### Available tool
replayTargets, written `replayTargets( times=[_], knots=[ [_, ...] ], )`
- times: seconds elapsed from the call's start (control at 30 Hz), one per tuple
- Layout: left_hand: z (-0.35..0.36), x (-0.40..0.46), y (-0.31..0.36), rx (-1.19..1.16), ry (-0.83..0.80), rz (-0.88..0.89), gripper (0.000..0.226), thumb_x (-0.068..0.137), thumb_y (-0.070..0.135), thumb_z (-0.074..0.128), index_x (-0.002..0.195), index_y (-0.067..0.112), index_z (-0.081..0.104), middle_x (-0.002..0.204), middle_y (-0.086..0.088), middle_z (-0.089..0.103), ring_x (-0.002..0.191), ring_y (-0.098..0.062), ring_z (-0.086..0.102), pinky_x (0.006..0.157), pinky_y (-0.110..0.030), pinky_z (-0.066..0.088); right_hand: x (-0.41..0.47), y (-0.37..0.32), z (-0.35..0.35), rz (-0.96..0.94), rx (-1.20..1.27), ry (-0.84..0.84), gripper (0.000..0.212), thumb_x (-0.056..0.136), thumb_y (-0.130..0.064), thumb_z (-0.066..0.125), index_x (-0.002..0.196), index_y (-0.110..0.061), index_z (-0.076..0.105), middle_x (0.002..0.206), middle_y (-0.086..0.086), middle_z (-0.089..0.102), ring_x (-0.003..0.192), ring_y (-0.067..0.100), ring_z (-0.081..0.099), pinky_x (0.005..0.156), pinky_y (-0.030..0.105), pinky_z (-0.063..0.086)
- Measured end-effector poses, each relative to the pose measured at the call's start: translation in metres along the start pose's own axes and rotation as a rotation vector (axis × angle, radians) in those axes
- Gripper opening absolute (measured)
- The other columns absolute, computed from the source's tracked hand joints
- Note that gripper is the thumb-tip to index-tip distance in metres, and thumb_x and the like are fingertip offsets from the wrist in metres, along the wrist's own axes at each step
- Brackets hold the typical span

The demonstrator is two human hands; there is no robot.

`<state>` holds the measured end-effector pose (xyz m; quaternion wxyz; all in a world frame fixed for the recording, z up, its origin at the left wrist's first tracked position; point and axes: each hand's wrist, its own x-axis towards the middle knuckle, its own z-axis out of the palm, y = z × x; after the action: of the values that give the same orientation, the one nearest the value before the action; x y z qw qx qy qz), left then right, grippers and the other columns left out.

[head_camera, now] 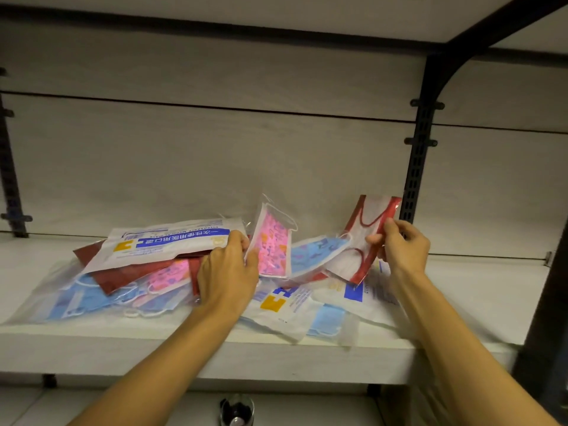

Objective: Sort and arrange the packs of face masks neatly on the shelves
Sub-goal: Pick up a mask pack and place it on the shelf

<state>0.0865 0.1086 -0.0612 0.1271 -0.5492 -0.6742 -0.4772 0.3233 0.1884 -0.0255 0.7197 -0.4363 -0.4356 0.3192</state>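
A jumbled heap of face mask packs lies on the white shelf (pixel 276 355). My left hand (pixel 226 272) pinches a pink patterned pack (pixel 275 241) by its lower edge and tilts it upright. My right hand (pixel 402 244) grips a red and white pack (pixel 365 232) and lifts it above the heap. A white pack with a blue label (pixel 166 244) lies on top at the left, over dark red packs (pixel 129 272), pink packs and blue packs (pixel 76 302). A blue patterned pack (pixel 313 253) lies between my hands.
More white and blue packs (pixel 285 305) spread toward the shelf's front edge. A black slotted upright (pixel 418 155) stands at the right behind my right hand, another at the far left (pixel 9 179). A shelf board hangs overhead. A dark round object (pixel 236 410) sits below the shelf.
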Motion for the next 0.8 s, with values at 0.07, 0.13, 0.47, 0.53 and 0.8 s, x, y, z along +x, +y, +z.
replayTargets(
  times=[0.07,0.13,0.47,0.53,0.8],
  knots=[
    [-0.001,-0.001,0.002,0.001,0.003,-0.005,0.017,0.094,0.035,0.053,0.092,0.02,0.046,0.077,-0.006,0.066,0.077,-0.032,0.061,0.061,-0.036,0.043,-0.004,-0.009,-0.002,0.013,0.104,-0.045,0.013,0.097,-0.019,0.052,0.089,-0.013,0.061,0.06,0.002,0.069,0.041,0.006,0.049,0.044,0.018,0.041],
    [-0.001,-0.001,0.002,-0.004,0.008,-0.017,0.017,0.094,0.036,0.053,0.091,0.02,0.045,0.077,-0.006,0.066,0.076,-0.031,0.062,0.06,-0.036,0.045,-0.008,-0.017,-0.004,0.066,0.214,-0.105,0.02,0.096,-0.025,0.051,0.083,-0.014,0.061,0.074,0.008,0.072,0.047,0.012,0.048,0.051,0.022,0.04],
    [0.001,0.001,-0.002,-0.053,0.039,-0.042,0.016,0.095,0.037,0.05,0.093,0.022,0.044,0.076,-0.003,0.067,0.072,-0.024,0.063,0.059,-0.034,0.047,-0.014,-0.008,-0.002,-0.086,-0.055,-0.264,0.044,0.087,-0.011,0.069,0.125,-0.021,0.049,0.071,0.001,0.07,0.061,0.009,0.066,0.069,0.027,0.051],
    [0.0,0.001,-0.001,-0.074,0.047,-0.055,0.016,0.095,0.037,0.051,0.093,0.022,0.044,0.077,-0.004,0.066,0.072,-0.024,0.062,0.06,-0.036,0.049,-0.015,-0.004,0.0,-0.047,-0.113,-0.278,0.073,0.086,-0.012,0.07,0.145,-0.02,0.026,0.088,0.009,0.072,0.066,0.008,0.068,0.078,0.033,0.051],
    [-0.03,0.011,0.009,-0.302,0.207,-0.199,0.014,0.091,0.029,0.059,0.09,0.02,0.049,0.08,-0.005,0.061,0.077,-0.032,0.054,0.062,-0.036,0.043,-0.015,-0.003,0.003,0.077,-0.195,-0.43,0.065,0.091,-0.009,0.063,0.146,-0.006,0.03,0.083,0.002,0.068,0.069,0.009,0.064,0.063,0.019,0.048]
  ],
)
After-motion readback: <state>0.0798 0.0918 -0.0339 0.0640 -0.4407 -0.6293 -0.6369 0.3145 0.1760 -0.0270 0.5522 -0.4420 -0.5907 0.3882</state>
